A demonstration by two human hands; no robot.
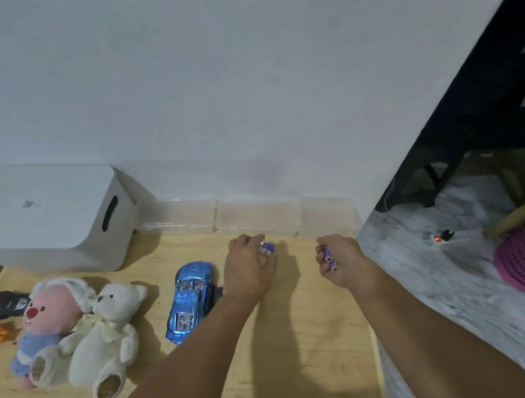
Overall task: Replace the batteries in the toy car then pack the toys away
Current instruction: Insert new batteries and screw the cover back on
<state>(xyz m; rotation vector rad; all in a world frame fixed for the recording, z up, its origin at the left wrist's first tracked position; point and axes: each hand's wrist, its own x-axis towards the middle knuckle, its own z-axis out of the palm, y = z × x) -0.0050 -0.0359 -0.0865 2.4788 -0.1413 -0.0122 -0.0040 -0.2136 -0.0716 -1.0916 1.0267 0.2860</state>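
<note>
On the wooden board, at the far left, a black remote is lying behind a pink plush and a white teddy bear, and beside them the blue toy car is resting on its wheels. Just right of the car, our left hand is closing on batteries near the clear boxes. Farther right, our right hand is gripping more blue batteries in a fist.

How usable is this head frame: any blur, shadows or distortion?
Head view: soft overall, the floor at right streaked with motion blur; both arms throw dark shadows on the board; wide-angle bending tilts the wall edge; batteries in the right hand too blurred to count.
</note>
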